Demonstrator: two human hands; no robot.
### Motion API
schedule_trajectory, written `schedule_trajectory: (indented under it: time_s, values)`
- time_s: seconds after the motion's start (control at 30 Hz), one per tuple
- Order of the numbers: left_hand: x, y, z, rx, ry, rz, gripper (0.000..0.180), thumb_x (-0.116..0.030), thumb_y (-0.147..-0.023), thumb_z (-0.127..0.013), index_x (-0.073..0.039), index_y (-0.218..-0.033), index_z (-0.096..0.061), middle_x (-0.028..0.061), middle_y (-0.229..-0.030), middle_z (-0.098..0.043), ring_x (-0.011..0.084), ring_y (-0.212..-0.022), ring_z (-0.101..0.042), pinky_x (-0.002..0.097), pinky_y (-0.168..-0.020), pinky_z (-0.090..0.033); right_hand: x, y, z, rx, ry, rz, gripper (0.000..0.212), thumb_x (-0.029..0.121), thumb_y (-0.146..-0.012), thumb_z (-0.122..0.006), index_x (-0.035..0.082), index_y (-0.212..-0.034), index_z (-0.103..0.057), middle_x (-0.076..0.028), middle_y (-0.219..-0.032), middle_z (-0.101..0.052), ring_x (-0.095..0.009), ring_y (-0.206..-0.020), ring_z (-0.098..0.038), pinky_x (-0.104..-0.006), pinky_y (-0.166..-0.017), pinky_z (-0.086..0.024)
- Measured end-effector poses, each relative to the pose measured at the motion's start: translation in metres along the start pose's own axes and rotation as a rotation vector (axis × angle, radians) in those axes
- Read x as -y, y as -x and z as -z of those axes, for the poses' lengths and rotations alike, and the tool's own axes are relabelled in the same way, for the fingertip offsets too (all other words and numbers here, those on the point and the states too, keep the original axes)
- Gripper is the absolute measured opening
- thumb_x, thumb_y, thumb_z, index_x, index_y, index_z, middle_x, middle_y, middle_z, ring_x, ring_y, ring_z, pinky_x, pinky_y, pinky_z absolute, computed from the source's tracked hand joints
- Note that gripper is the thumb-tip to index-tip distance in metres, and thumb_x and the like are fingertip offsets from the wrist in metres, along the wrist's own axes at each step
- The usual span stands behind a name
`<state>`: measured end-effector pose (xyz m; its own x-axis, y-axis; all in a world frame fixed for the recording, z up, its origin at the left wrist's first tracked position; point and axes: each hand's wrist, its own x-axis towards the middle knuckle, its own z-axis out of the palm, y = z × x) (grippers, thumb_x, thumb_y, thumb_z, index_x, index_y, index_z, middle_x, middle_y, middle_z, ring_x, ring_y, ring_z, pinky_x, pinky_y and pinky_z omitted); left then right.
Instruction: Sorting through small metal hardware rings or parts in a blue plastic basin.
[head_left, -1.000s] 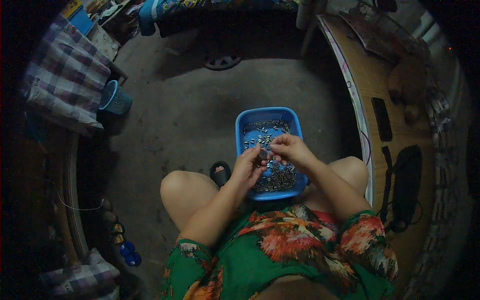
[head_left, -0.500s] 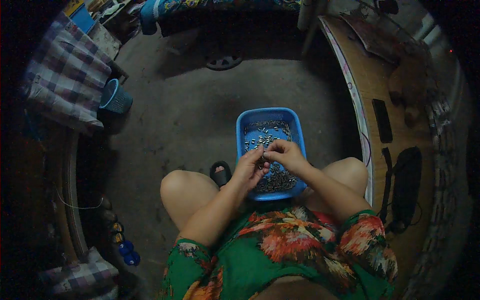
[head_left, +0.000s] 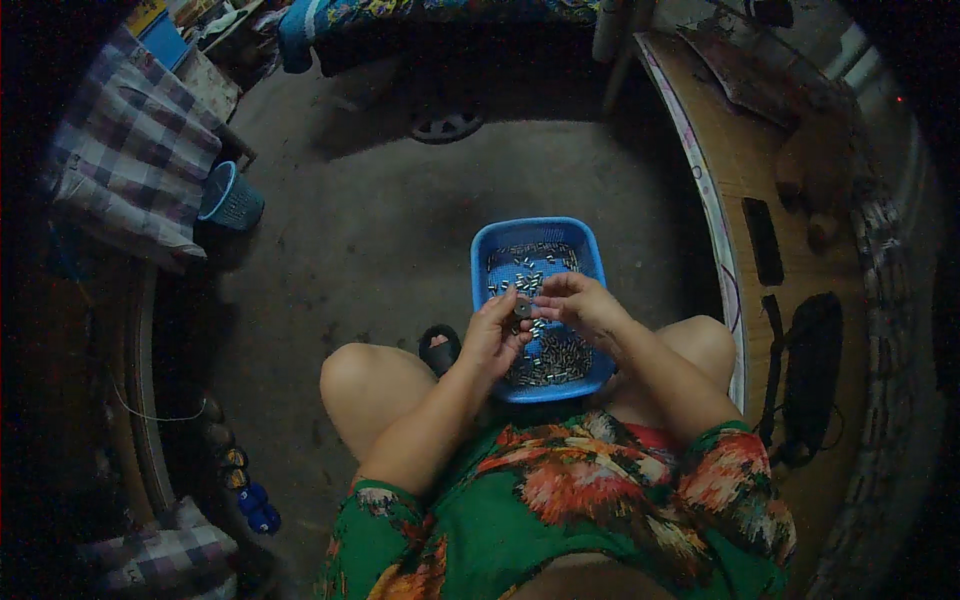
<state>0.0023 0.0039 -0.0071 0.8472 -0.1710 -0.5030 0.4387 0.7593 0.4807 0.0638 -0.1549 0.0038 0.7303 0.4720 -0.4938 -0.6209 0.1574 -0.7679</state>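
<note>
A blue plastic basket (head_left: 482, 262) with mesh walls stands in front of me between my knees. Many small shiny metal cylinders (head_left: 552, 358) lie in it, heaped at the near end and scattered toward the far end. Over its middle, my left hand (head_left: 492, 335) pinches a small grey round metal part (head_left: 522, 308) with a dark centre between thumb and fingers. My right hand (head_left: 592, 308) hovers just right of that part, fingers curled and tips close together. Whatever those fingertips hold, if anything, is too small to make out.
Along the right runs a wooden bench (head_left: 735, 165) with a dark remote-like object (head_left: 763, 242) and a black bag-like item (head_left: 812, 365). A blue wastebasket (head_left: 232, 198) stands left, beside a checked cloth (head_left: 135, 165). My foot wears a black slipper (head_left: 440, 352).
My right hand has drawn slightly to the right, off the round part. That part now shows more fully in my left hand, which has hardly moved.
</note>
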Motion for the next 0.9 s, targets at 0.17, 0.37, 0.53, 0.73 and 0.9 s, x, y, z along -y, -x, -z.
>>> schedule_trajectory:
  time_s: [0.17,0.37,0.53,0.73,0.9]
  values:
    - [0.001,0.0,-0.001,-0.014,0.005,-0.015,0.025,-0.03,-0.085,-0.049,-0.006,-0.088,-0.051,0.0077,-0.075,-0.057,0.0115,-0.058,-0.049,0.0221,-0.049,-0.04,0.004,-0.004,0.007,0.089,-0.122,0.04,0.019,-0.006,-0.078,-0.046,-0.005,-0.097,-0.045,-0.014,-0.095,-0.051,-0.025,-0.09,-0.056,-0.0317,-0.075,-0.05]
    - [0.001,-0.001,0.001,-0.04,0.018,-0.034,0.026,-0.031,-0.083,-0.052,-0.005,-0.088,-0.049,0.0082,-0.075,-0.057,0.0113,-0.058,-0.049,0.0223,-0.05,-0.041,0.008,-0.001,0.011,0.067,-0.247,-0.042,0.019,-0.001,-0.078,-0.051,-0.002,-0.097,-0.048,-0.014,-0.095,-0.053,-0.026,-0.089,-0.056,-0.0332,-0.073,-0.051]
    - [-0.001,-0.001,0.0,-0.061,0.037,-0.061,0.028,-0.032,-0.084,-0.05,-0.004,-0.09,-0.049,0.011,-0.075,-0.056,0.0125,-0.058,-0.048,0.0226,-0.051,-0.039,-0.002,-0.006,0.012,-0.037,-0.08,-0.221,0.023,0.0,-0.08,-0.048,-0.002,-0.103,-0.046,-0.011,-0.091,-0.053,-0.022,-0.082,-0.055,-0.0315,-0.074,-0.05]
    - [-0.003,0.001,-0.001,-0.063,0.051,-0.052,0.026,-0.03,-0.083,-0.052,-0.004,-0.087,-0.049,0.0094,-0.073,-0.056,0.0128,-0.058,-0.049,0.0226,-0.049,-0.041,0.003,-0.004,0.01,0.087,-0.052,-0.159,0.019,0.004,-0.082,-0.047,0.001,-0.101,-0.046,-0.01,-0.089,-0.055,-0.016,-0.075,-0.056,-0.0264,-0.063,-0.049]
    - [-0.001,0.001,0.001,-0.037,0.034,-0.044,0.026,-0.03,-0.083,-0.052,-0.005,-0.087,-0.049,0.0086,-0.073,-0.056,0.0121,-0.058,-0.049,0.0228,-0.05,-0.041,0.014,0.005,-0.003,0.039,-0.003,-0.08,0.017,0.01,-0.082,-0.052,0.003,-0.096,-0.048,-0.008,-0.086,-0.056,-0.014,-0.069,-0.056,-0.0235,-0.056,-0.046]
